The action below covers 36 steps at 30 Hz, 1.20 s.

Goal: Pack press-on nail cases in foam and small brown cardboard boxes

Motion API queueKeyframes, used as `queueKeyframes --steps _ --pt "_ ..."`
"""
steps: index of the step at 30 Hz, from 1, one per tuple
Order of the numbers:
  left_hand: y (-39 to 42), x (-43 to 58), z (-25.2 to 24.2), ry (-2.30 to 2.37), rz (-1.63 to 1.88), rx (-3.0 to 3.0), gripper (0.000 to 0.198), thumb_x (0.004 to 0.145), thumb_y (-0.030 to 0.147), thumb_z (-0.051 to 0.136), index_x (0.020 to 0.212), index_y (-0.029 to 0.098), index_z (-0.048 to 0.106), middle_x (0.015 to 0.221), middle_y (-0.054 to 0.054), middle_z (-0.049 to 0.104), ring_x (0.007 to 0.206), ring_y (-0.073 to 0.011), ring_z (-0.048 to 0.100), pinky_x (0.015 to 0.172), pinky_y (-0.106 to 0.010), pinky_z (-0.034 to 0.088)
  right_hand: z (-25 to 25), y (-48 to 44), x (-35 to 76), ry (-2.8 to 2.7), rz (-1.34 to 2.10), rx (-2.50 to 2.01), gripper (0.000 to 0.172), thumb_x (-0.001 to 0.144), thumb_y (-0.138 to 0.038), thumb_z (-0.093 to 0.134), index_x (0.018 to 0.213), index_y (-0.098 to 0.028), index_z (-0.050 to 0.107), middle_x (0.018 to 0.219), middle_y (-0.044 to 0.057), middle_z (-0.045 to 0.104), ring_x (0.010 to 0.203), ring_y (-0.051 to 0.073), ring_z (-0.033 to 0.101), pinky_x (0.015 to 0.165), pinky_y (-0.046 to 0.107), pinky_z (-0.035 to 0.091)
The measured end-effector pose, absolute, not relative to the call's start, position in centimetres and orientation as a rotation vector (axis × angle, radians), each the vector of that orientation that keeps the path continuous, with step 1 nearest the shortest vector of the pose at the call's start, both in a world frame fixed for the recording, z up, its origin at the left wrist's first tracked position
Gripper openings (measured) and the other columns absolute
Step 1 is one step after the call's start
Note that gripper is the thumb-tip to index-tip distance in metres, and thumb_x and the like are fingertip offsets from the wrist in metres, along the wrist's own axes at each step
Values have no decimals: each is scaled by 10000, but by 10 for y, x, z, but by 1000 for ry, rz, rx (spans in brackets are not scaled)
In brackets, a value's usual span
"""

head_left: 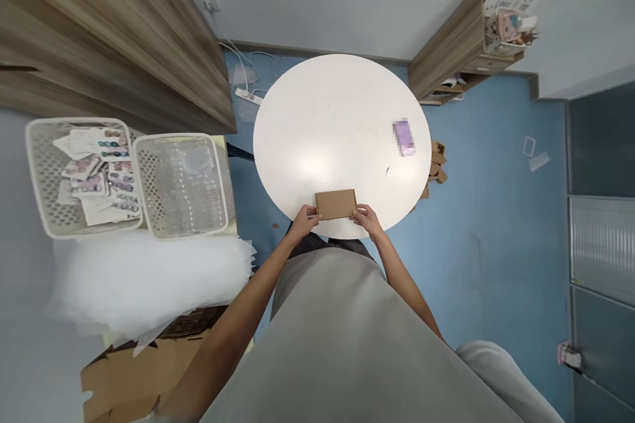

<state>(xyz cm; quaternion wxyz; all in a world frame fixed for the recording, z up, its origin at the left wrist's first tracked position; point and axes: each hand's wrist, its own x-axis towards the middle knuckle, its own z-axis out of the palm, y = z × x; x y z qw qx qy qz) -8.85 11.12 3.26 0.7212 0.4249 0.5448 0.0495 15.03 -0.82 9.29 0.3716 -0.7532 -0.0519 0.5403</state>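
Observation:
A small brown cardboard box (336, 204), its lid closed, lies near the front edge of the round white table (342, 99). At its left end my left hand (306, 218) grips the near corner between thumb and fingers. My right hand (366, 218) pinches the opposite end in the same way. Part of each thumb shows on the box's front edge; the fingertips behind the ends are partly hidden.
A purple, pixelated item (403, 137) lies on the table's right side. To my left stand a white basket of cards (37, 178) and a basket of clear plastic cases (223, 178). White sheets (159, 274) are piled before them. Flattened cardboard (143, 370) lies below.

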Motion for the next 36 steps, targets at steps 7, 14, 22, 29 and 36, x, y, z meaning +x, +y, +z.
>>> queueKeyframes --steps 7,14,22,29,36 --pt "126 -65 60 1152 94 914 597 759 604 944 1073 213 620 1166 -136 781 1069 -287 777 1009 -538 675 122 -33 163 -114 1303 -1872 548 783 -536 959 1179 -256 701 1169 96 837 990 260 841 1022 449 626" --pt "96 -23 101 1347 244 894 503 883 568 894 1143 200 670 1118 -115 797 957 -240 798 1006 -479 681 119 -45 219 -196 1475 -1752 538 825 -608 928 1171 -265 698 1026 51 845 1005 274 854 1029 443 631" --pt "3 33 126 1567 470 826 552 895 611 866 1188 210 624 1111 -98 769 895 -227 812 942 -451 673 108 -60 296 -437 1617 -1626 529 865 -664 874 1183 -264 736 1084 61 837 1033 276 839 1056 454 610" --pt "-37 55 147 1618 535 976 629 840 680 855 1192 214 621 1208 -143 766 926 -239 795 886 -442 671 98 -96 310 -408 1624 -1496 568 810 -670 900 1160 -264 714 1021 36 821 978 258 837 1019 436 613" --pt "-94 110 145 1564 581 1043 639 844 690 837 1223 225 618 1258 -152 750 964 -248 783 848 -429 673 98 -162 345 -227 1491 -1469 591 741 -646 942 1124 -275 688 948 13 788 900 239 826 906 380 631"
